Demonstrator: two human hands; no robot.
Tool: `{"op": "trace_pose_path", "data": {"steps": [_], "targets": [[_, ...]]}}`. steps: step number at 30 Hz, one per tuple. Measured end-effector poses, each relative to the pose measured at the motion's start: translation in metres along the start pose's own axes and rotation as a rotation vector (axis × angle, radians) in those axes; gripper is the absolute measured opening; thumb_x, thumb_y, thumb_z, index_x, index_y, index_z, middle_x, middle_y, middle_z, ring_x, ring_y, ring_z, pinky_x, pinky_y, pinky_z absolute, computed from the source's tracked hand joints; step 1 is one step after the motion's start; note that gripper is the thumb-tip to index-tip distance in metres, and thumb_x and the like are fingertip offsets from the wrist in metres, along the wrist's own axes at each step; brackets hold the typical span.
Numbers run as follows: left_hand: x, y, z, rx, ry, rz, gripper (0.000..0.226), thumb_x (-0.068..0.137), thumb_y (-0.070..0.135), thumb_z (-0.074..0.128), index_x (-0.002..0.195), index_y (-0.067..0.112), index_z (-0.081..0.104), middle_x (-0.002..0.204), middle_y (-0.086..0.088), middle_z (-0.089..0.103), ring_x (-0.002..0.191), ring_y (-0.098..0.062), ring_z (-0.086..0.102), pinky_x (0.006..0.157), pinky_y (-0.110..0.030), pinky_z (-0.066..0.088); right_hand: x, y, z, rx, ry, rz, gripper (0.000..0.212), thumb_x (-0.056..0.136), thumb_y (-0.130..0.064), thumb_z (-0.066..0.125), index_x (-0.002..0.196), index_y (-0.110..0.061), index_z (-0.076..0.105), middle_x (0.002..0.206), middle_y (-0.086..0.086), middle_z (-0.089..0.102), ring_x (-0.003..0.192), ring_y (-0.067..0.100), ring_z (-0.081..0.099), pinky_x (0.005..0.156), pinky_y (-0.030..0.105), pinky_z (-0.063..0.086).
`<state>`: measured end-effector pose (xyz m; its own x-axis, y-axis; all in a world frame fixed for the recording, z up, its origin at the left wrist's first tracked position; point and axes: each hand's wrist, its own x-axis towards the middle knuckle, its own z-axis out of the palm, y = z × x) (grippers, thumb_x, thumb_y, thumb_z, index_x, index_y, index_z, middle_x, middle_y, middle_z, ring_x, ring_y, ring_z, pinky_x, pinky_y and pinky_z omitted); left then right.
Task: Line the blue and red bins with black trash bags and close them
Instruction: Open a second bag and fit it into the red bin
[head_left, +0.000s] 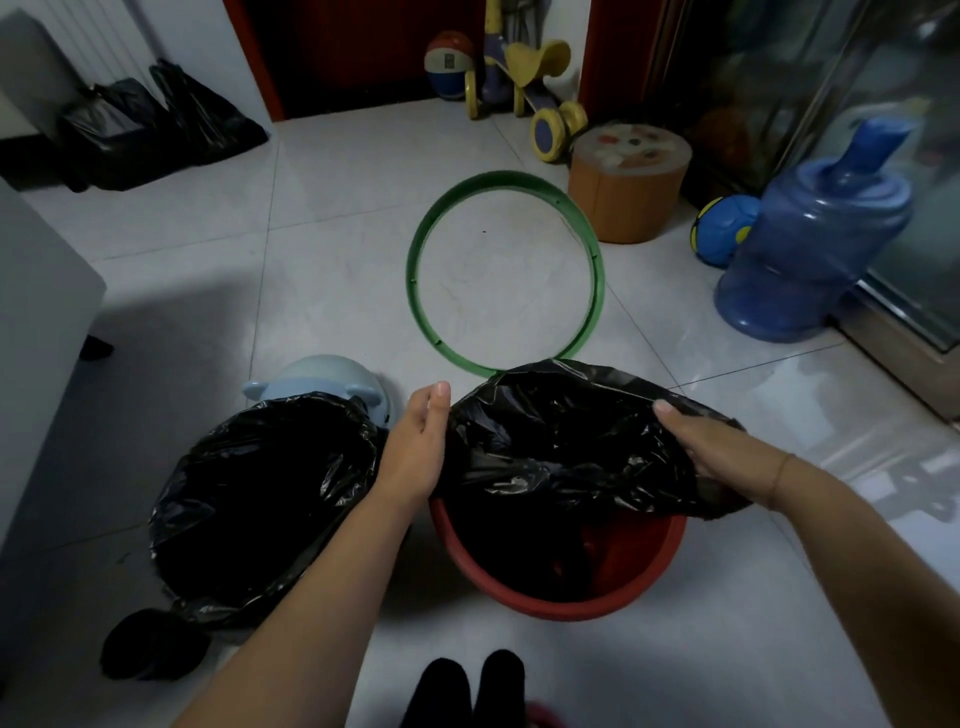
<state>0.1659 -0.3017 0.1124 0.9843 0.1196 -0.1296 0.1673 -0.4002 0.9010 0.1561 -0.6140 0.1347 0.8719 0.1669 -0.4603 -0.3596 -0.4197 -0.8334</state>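
Note:
A red bin (566, 597) stands on the floor in front of me. A black trash bag (561, 436) is spread over its far side, and the near rim shows bare. My left hand (415, 447) grips the bag's left edge and my right hand (711, 441) grips its right edge. To the left stands the other bin, fully covered by a black bag (260, 499) folded over its rim. A light blue lid (322, 379) lies just behind it. A green ring (415, 291) lies flat on the tiles beyond the red bin.
Filled black bags (150, 124) sit at the back left by the wall. A brown round stool (628, 182), a blue water jug (810, 234), a ball (719, 228) and a toy scooter (524, 83) stand at the back right. A grey cabinet (36, 312) edges the left.

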Motion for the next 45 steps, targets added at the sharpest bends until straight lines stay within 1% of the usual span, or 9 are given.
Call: {"op": "trace_pose_path", "data": {"steps": [6, 11, 19, 25, 30, 34, 37, 40, 45], "targets": [[-0.032, -0.002, -0.002, 0.216, 0.041, 0.013, 0.074, 0.083, 0.073, 0.023, 0.136, 0.025, 0.041, 0.123, 0.002, 0.059, 0.117, -0.022, 0.053, 0.088, -0.03, 0.035, -0.051, -0.003, 0.002, -0.42, 0.113, -0.107, 0.064, 0.081, -0.063, 0.035, 0.131, -0.028, 0.052, 0.125, -0.008, 0.06, 0.115, 0.009, 0.053, 0.104, 0.026, 0.037], [-0.052, 0.012, 0.007, 0.463, 0.077, 0.311, 0.075, 0.088, 0.07, 0.023, 0.141, 0.019, 0.038, 0.141, -0.001, 0.048, 0.133, -0.022, 0.038, 0.112, -0.043, 0.026, -0.078, -0.004, 0.011, -0.196, 0.189, -0.185, 0.057, 0.076, -0.068, 0.033, 0.108, -0.032, 0.064, 0.103, -0.016, 0.063, 0.098, -0.003, 0.056, 0.078, 0.003, 0.04], [-0.035, 0.012, 0.021, 0.408, -0.086, 0.265, 0.081, 0.081, 0.069, 0.021, 0.141, 0.018, 0.042, 0.147, 0.0, 0.038, 0.137, -0.016, 0.032, 0.113, -0.032, 0.025, -0.018, 0.01, 0.0, 0.352, 0.243, -0.092, 0.087, 0.069, -0.084, 0.028, 0.143, -0.039, 0.031, 0.147, -0.012, 0.036, 0.129, 0.008, 0.038, 0.11, 0.038, 0.027], [-0.042, -0.01, 0.027, 0.318, -0.111, 0.18, 0.082, 0.081, 0.076, 0.023, 0.148, 0.028, 0.023, 0.154, 0.008, 0.026, 0.138, -0.005, 0.026, 0.102, -0.024, 0.024, 0.006, 0.055, 0.018, 0.875, 0.18, 0.136, 0.084, 0.083, -0.076, 0.018, 0.135, -0.017, 0.049, 0.127, 0.013, 0.061, 0.112, 0.028, 0.061, 0.081, 0.038, 0.052], [-0.056, -0.02, 0.017, 0.281, -0.08, 0.112, 0.084, 0.082, 0.077, 0.026, 0.149, 0.028, 0.02, 0.157, 0.004, 0.021, 0.143, -0.008, 0.017, 0.112, -0.03, 0.015, -0.008, 0.065, 0.02, 1.069, 0.308, 0.302, 0.074, 0.093, -0.063, 0.019, 0.138, -0.009, 0.041, 0.142, 0.018, 0.045, 0.127, 0.035, 0.047, 0.093, 0.045, 0.041], [-0.063, -0.015, 0.013, 0.65, 0.022, 0.36, 0.077, 0.085, 0.07, 0.014, 0.147, 0.026, 0.03, 0.158, 0.0, 0.02, 0.147, -0.017, 0.008, 0.118, -0.037, -0.003, -0.041, 0.044, 0.013, 0.536, 0.586, 0.291, 0.065, 0.095, -0.056, 0.025, 0.131, -0.006, 0.047, 0.12, 0.016, 0.057, 0.074, 0.027, 0.063, 0.075, 0.037, 0.054], [-0.063, -0.008, 0.013, 0.772, -0.035, 0.478, 0.077, 0.087, 0.07, 0.011, 0.139, 0.024, 0.045, 0.158, -0.001, 0.023, 0.147, -0.018, 0.006, 0.119, -0.039, -0.004, -0.073, 0.031, 0.025, -0.03, 0.838, -0.161, 0.053, 0.092, -0.055, 0.031, 0.123, -0.02, 0.053, 0.119, 0.001, 0.056, 0.1, 0.018, 0.056, 0.092, 0.034, 0.047], [-0.066, -0.006, 0.016, 0.836, -0.079, 0.513, 0.072, 0.086, 0.07, 0.014, 0.116, 0.024, 0.062, 0.157, -0.002, 0.026, 0.147, -0.018, 0.005, 0.118, -0.044, -0.005, -0.095, 0.023, 0.056, -0.445, 0.539, -0.513, 0.059, 0.09, -0.058, 0.028, 0.137, -0.026, 0.043, 0.119, -0.013, 0.055, 0.115, 0.003, 0.043, 0.101, 0.027, 0.031], [-0.079, -0.007, 0.013, 0.727, -0.072, 0.476, 0.068, 0.085, 0.072, 0.019, 0.08, 0.018, 0.06, 0.147, -0.004, 0.04, 0.144, -0.02, 0.019, 0.117, -0.045, 0.002, -0.106, 0.043, 0.073, -0.767, 0.308, -0.396, 0.082, 0.079, -0.076, 0.003, 0.145, -0.034, 0.027, 0.114, -0.016, 0.056, 0.113, 0.005, 0.038, 0.094, 0.027, 0.021]]}}
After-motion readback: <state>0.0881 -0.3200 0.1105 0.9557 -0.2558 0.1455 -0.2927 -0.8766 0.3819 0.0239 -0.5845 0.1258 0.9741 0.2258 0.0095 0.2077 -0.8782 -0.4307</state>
